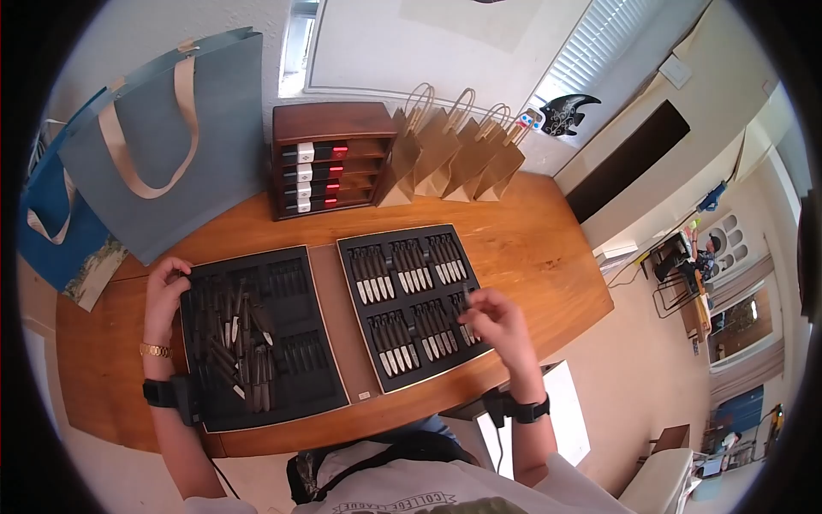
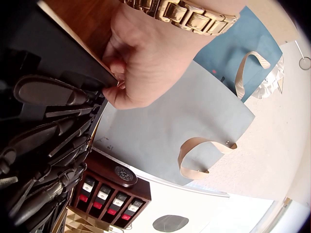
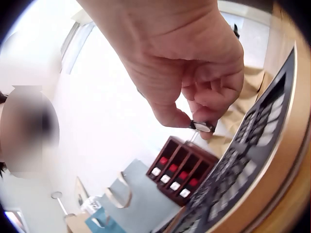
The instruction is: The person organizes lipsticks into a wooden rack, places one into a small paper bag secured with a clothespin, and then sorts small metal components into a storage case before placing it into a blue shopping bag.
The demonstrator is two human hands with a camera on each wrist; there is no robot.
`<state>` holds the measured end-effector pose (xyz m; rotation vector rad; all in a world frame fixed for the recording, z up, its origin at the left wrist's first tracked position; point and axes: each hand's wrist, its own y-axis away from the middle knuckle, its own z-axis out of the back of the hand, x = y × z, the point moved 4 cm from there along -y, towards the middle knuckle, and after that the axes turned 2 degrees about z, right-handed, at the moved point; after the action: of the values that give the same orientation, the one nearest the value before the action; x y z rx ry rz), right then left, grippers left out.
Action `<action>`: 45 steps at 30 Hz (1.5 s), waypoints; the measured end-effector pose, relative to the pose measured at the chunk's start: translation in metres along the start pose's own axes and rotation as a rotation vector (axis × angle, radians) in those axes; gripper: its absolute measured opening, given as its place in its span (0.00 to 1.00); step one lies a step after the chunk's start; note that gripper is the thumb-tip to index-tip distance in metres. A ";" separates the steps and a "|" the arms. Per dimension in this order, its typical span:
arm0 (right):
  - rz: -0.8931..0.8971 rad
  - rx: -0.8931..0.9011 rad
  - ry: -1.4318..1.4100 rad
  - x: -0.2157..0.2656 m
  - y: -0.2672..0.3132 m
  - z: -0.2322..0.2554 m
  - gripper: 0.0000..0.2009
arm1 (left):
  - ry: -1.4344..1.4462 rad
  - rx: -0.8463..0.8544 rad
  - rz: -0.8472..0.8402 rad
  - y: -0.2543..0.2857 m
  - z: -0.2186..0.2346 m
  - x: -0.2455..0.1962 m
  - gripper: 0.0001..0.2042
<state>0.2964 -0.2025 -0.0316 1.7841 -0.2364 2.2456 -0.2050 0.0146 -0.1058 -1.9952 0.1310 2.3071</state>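
A two-part case lies spread on a wooden table. Its left black tray [image 1: 282, 411] bears a loose pile of slim dark pieces [image 1: 244, 334], some with pale ends. The right black tray [image 1: 351, 321] has similar pieces [image 1: 396, 338] standing in grouped rows, pale ends toward the person. With curled fingers, my left hand [image 2: 150, 58] pinches the rim at the left tray's far outer corner. Over the right tray's right side, my right hand [image 1: 501, 324] pinches a slim dark piece with a pale end [image 3: 201, 127] between thumb and fingers. Its exact kind I cannot tell.
Behind the trays stands a brown wooden rack [image 1: 332, 128] with black, white and red boxes. Several brown paper bags [image 1: 445, 163] are to its right. A large grey-blue bag [image 1: 227, 111] and a blue bag [image 1: 56, 223] stand at left. Table edge [image 1: 462, 381] runs in front.
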 end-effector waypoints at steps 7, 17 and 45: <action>0.017 -0.210 0.545 -0.025 0.006 0.042 0.05 | 0.019 0.016 0.020 0.004 -0.002 -0.007 0.10; 0.228 -0.324 0.710 -0.019 0.008 0.022 0.03 | -0.003 -0.001 0.100 0.010 -0.006 -0.018 0.10; 0.264 -0.014 0.964 -0.002 0.001 0.029 0.15 | -0.021 0.005 0.108 0.004 0.002 -0.008 0.09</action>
<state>0.3235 -0.2120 -0.0269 0.5167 -0.2835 2.9655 -0.2064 0.0105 -0.0971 -2.0086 0.2487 2.3877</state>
